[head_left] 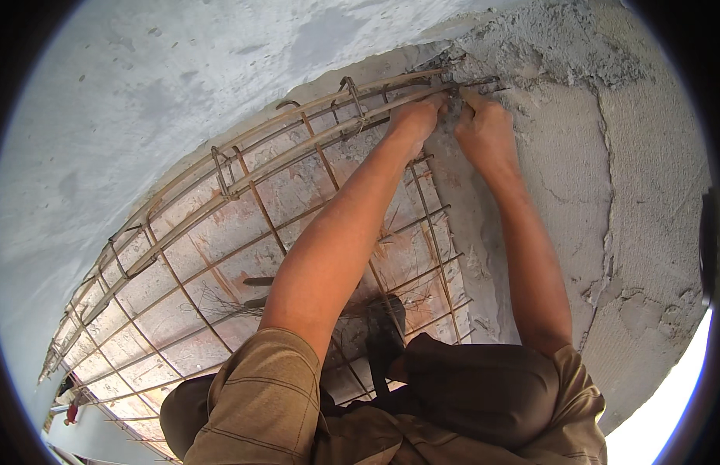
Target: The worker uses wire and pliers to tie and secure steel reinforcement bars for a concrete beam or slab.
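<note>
Both my hands work close together at the right end of a long rebar cage, where its bars meet rough concrete. My left hand is closed against the lower long bar, its fingertips partly hidden by the bar and the hand itself. Just right of it, my right hand is bent into a pinch by the bar ends. What either hand pinches is too small to make out. A short dark metal piece lies just above my right fingers, against the concrete.
A rebar grid spreads over pale, stained boards below the cage. Thin loose wires stick up near my foot. A smooth grey wall curves along the far left; a cracked concrete wall stands at the right.
</note>
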The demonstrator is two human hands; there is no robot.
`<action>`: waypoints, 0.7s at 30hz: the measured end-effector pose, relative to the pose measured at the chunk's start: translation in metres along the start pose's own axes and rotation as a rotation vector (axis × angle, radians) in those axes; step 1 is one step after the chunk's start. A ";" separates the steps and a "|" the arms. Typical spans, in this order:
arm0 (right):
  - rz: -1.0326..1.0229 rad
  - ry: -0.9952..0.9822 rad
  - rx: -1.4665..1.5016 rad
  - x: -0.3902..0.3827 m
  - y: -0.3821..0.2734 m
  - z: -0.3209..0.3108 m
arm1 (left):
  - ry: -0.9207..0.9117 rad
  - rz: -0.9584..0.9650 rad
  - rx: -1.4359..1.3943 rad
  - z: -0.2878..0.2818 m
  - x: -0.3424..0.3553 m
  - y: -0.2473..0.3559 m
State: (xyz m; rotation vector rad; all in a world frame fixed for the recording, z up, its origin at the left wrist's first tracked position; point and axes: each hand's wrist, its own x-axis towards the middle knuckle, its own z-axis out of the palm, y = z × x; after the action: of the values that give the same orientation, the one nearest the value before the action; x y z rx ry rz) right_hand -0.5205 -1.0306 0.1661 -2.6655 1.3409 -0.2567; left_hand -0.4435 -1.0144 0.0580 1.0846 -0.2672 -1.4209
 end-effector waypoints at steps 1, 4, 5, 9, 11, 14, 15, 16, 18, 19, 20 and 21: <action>-0.046 -0.013 -0.084 0.005 0.000 -0.003 | -0.002 -0.009 0.008 0.000 -0.003 0.002; -0.083 -0.042 -0.029 0.008 0.000 -0.010 | -0.023 -0.009 -0.074 -0.001 -0.008 0.013; -0.081 -0.041 -0.024 0.009 -0.001 -0.011 | -0.016 -0.039 -0.033 0.001 -0.010 0.014; -0.076 -0.063 -0.137 0.023 -0.009 -0.013 | -0.007 -0.056 0.049 0.005 -0.016 0.022; -0.076 -0.085 -0.174 0.030 -0.012 -0.009 | -0.033 -0.057 -0.020 0.000 -0.011 0.014; -0.065 -0.107 -0.183 0.034 -0.009 -0.003 | -0.065 -0.034 -0.141 -0.001 -0.008 0.003; -0.066 -0.107 -0.152 0.034 -0.006 -0.004 | -0.071 -0.015 -0.188 -0.001 -0.009 0.002; -0.066 -0.108 -0.120 0.033 -0.004 -0.004 | -0.069 -0.011 -0.187 -0.001 -0.008 0.001; -0.087 -0.075 -0.087 0.020 0.000 0.000 | -0.095 -0.048 -0.255 -0.001 -0.010 0.005; -0.104 -0.040 -0.056 0.014 0.002 0.002 | -0.092 -0.049 -0.252 -0.006 -0.011 0.007; -0.099 -0.038 -0.053 0.010 0.004 0.002 | -0.089 -0.065 -0.253 -0.013 -0.011 0.010; -0.108 -0.010 -0.007 0.006 0.005 0.003 | -0.086 -0.082 -0.252 -0.015 -0.010 0.011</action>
State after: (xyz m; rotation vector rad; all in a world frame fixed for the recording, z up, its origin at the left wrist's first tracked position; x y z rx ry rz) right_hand -0.5201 -1.0387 0.1628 -2.7454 1.1990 -0.2505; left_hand -0.4274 -1.0009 0.0621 0.8377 -0.1024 -1.5310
